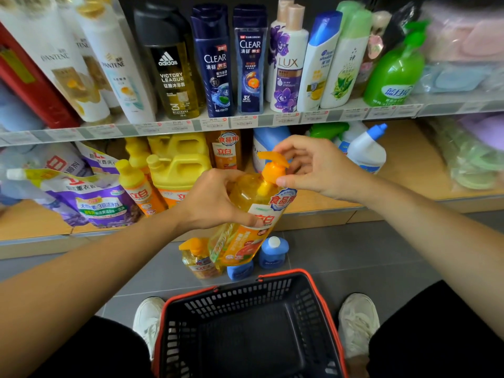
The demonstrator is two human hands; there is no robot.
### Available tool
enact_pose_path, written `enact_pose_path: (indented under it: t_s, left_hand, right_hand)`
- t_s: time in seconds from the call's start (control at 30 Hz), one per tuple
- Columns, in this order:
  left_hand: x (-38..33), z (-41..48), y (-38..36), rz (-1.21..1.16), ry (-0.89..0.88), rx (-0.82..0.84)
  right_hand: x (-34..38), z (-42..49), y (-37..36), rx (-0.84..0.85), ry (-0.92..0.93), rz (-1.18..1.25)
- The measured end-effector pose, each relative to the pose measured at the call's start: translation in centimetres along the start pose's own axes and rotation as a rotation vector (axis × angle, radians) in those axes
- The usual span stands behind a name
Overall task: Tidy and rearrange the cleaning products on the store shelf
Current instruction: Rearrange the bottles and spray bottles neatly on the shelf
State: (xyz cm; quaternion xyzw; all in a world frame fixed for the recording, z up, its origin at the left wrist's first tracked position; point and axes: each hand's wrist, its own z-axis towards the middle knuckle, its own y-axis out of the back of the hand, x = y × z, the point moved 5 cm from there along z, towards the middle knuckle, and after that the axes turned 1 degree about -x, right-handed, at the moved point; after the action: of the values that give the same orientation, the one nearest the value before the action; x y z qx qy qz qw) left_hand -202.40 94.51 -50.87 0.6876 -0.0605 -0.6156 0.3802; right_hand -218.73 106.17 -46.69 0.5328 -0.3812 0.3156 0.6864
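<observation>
hands [215,199] grip orange-liquid pump bottle [251,214]

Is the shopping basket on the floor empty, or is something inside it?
Empty. The basket shows only its bare dark bottom; the orange bottle is in both hands above the floor.

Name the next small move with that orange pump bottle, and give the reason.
Probably set the orange pump bottle upright on the lower shelf beside the matching orange bottle. Left hand holds its body, right hand its pump, over the floor.
</observation>
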Motion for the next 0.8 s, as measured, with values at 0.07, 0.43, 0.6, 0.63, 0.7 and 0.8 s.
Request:
enact_pose_path:
  t_s: [0.07,0.43,0.6,0.63,0.7,0.8]
  left_hand:
    - [0.2,0.0,0.0,-0.054,0.013,-0.008]
    - [0.8,0.3,0.3,-0.25,0.079,-0.113]
    - [1.5,0.1,1.0,-0.469,0.137,-0.169]
    - [1.6,0.0,1.1,-0.512,0.139,-0.174]
    - [1.5,-0.1,1.1,-0.609,0.139,-0.183]
    - [1.4,-0.2,1.0,-0.707,0.119,-0.169]
  right_hand:
    - [-0.7,0.0,-0.3,-0.065,-0.043,0.094]
    - [-2.1,-0.7,0.0,-0.411,-0.144,0.282]
    - [-5.3,-2.4,-3.0,-0.069,-0.308,0.28]
    - [-6.1,-3.0,-4.3,0.017,-0.337,0.282]
    - [-7.3,-3.9,-6.8,0.135,-0.355,0.307]
    - [-7.9,-4.3,-8.1,0.115,-0.349,0.406]
